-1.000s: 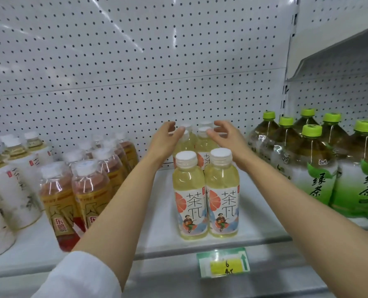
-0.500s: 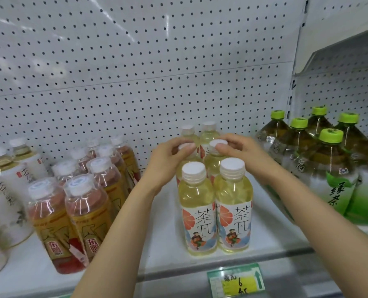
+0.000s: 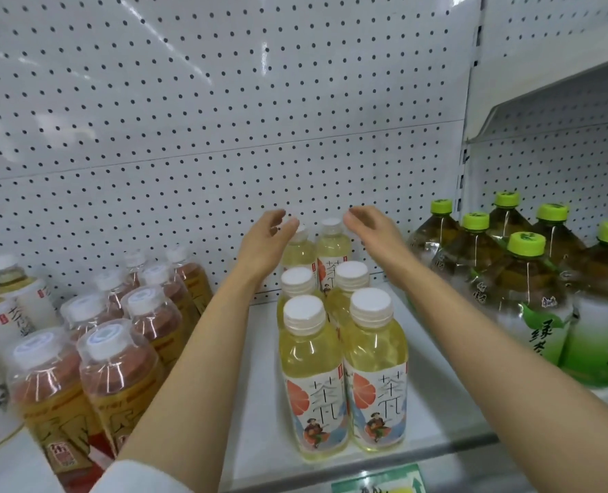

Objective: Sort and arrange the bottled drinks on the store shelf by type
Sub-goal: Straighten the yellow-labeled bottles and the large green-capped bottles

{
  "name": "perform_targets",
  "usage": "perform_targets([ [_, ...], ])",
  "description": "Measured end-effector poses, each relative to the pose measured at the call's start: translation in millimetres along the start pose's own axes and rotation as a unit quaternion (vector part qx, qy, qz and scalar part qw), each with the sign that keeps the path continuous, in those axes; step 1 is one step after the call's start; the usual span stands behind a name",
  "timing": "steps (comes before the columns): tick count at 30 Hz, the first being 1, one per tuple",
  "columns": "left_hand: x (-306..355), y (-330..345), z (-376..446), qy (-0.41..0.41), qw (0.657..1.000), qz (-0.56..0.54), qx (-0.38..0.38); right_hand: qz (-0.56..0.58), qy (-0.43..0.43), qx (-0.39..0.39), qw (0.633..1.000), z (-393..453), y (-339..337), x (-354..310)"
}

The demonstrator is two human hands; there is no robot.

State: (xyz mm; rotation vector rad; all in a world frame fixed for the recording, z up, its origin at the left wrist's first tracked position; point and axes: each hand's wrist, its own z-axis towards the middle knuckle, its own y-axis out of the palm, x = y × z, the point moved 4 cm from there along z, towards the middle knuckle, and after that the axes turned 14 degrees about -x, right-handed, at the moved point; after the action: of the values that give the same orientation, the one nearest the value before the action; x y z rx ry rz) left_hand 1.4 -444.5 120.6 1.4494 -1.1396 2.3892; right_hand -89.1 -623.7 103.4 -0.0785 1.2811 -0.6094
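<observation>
Pale yellow tea bottles [image 3: 341, 378] with white caps stand in two columns, three deep, at the middle of the white shelf [image 3: 252, 421]. My left hand [image 3: 265, 243] hovers open beside the back left bottle [image 3: 297, 249], fingers close to its cap. To the right of the back right bottle [image 3: 332, 240] my right hand [image 3: 373, 231] is open too, fingertips near the cap. Neither hand grips a bottle.
Amber tea bottles [image 3: 117, 368] with clear cap covers stand in rows on the left, white-labelled bottles [image 3: 7, 314] beyond them. Large green-capped green tea bottles [image 3: 530, 304] fill the right. A pegboard wall [image 3: 224, 119] backs the shelf. A green price tag [image 3: 381, 483] is on the front edge.
Both hands let go of the middle pair of yellow bottles and moved back and up to the rear pair, fingers now spread. The camera moved closer.
</observation>
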Motion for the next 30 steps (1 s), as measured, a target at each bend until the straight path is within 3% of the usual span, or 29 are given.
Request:
perform_targets([
  [5,-27.8,22.0,40.3,-0.039,0.997,0.030,-0.054,0.020,0.058,-0.058,0.996,40.4,19.6,39.1],
  [10,-38.0,23.4,44.2,-0.024,0.998,0.005,-0.066,0.026,0.048,-0.093,0.994,45.1,32.9,48.4],
  [18,-36.8,25.0,5.0,0.013,0.999,-0.042,-0.019,0.088,0.041,-0.150,0.984,6.9,35.4,44.7],
  [24,-33.1,26.0,-34.8,0.032,0.994,-0.099,-0.032,0.156,0.058,-0.152,0.974,-19.2,35.2,44.3],
  [30,-29.7,27.3,-51.9,0.030,0.990,-0.130,-0.039,0.285,0.081,-0.188,0.937,-28.6,38.5,48.1],
])
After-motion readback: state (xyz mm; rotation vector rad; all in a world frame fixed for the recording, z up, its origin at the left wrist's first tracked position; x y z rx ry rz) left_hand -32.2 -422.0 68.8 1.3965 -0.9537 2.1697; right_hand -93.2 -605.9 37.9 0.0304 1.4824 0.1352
